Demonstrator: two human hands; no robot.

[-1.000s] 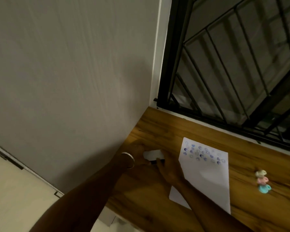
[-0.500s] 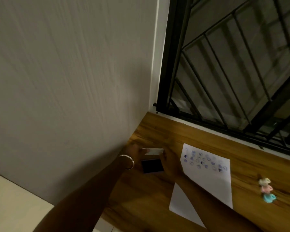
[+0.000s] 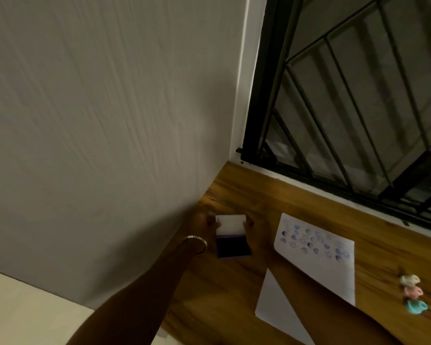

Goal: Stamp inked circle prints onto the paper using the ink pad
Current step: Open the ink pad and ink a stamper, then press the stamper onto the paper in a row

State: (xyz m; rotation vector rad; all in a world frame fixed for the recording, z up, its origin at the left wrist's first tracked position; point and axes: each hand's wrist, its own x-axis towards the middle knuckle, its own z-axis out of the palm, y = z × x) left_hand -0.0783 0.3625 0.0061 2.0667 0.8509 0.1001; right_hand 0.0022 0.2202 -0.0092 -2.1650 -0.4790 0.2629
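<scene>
- The small rectangular ink pad (image 3: pixel 233 247) on the wooden tabletop (image 3: pixel 309 202), just left of the white stamped paper (image 3: pixel 316 255), now lies fully opened, its white lid (image 3: pixel 230 224) swung back
- Left hand (image 3: pixel 204 224) and right hand (image 3: pixel 255 230) pinch the lid's ends
- Prints too blurred to read

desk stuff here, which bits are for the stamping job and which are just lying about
For the job:
ink pad, lid held open
paper with blue prints
left hand, right hand

Lying about:
pastel figurine
bangle on the left wrist
</scene>
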